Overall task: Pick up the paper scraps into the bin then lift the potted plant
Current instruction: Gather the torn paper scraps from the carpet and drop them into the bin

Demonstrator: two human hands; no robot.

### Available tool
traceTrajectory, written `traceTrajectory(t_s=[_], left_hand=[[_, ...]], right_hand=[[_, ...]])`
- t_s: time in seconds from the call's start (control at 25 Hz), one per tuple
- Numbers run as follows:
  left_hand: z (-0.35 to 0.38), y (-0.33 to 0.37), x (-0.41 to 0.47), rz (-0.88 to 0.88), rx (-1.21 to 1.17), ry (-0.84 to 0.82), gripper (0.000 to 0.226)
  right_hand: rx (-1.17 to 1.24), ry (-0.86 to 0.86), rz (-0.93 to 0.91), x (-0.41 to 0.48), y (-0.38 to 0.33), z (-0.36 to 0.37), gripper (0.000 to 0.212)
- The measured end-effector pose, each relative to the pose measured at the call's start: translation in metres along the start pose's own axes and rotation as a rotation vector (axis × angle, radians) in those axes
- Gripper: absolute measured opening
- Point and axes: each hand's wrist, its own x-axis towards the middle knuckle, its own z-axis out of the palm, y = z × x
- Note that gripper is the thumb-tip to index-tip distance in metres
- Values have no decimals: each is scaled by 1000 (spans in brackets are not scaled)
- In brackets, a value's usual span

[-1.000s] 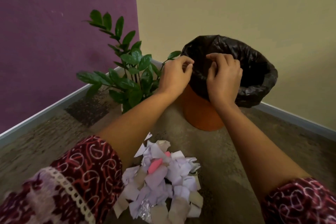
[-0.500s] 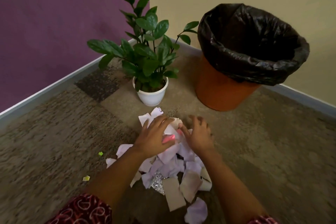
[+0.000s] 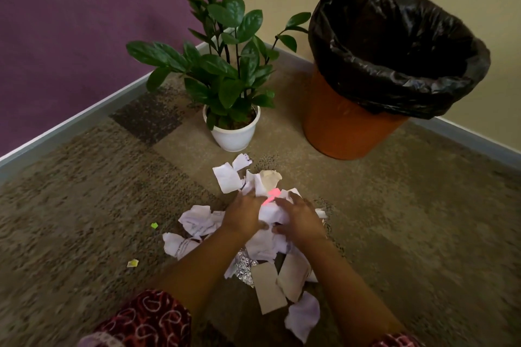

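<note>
Over on the left there's the purple wall [image 3: 70, 22], and on the carpet [image 3: 84, 191] below it two tiny strays lie well apart from the main mess: a green bit [image 3: 154, 225] and a yellow bit [image 3: 132, 263]. Next along is the potted plant [image 3: 231, 65], standing upright in its white pot [image 3: 235, 135] near the far corner. Its stems point straight up, with the tallest one leaning a little left.

Just near of the pot is the pile of paper scraps [image 3: 265, 245]. Its long axis runs far to near, from almost at the pot down between our forearms. A beige strip [image 3: 267, 287] at the near end lies the same way.

Our left hand [image 3: 244, 215] is on the middle of the pile, fingers curled round a bunch of scraps. A pink scrap [image 3: 272, 194] pokes up between our hands, and some crumpled foil [image 3: 244, 267] sits nearer, under our wrists. Our right hand [image 3: 300, 220] is curled onto the same bunch from the other side, so we're cupping it between both.

Far right stands the orange bin [image 3: 346, 121], upright with its mouth facing up. Its black liner [image 3: 394, 51] is folded over the rim.
</note>
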Motion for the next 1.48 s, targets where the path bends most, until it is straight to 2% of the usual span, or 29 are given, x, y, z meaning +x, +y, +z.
traceTrajectory(t_s=[0.16, 0.36, 0.56, 0.76, 1.0, 1.24, 1.36, 1.48], left_hand=[[-6, 11, 3, -88, 13, 73, 40], [-15, 8, -1, -161, -39, 72, 24], [-26, 11, -5, -197, -102, 152, 25], [-51, 21, -3, -227, -190, 235, 25], [-96, 46, 13, -189, -292, 302, 24], [-168, 88, 18, -124, -364, 459, 21], [-202, 100, 12, -51, -413, 544, 17], [-233, 107, 6, -30, -445, 627, 24]], right_hand=[[100, 176, -34, -3, -3, -2, 35], [232, 227, 61, -1, 0, -7, 29], [326, 396, 94, -4, 7, -22, 26], [487, 590, 50, -7, -5, -63, 29], [643, 815, -102, -18, -24, -147, 29], [740, 984, -251, -28, -44, -240, 24], [834, 1101, -263, -24, -42, -287, 23], [768, 1196, -209, -16, -29, -316, 20]])
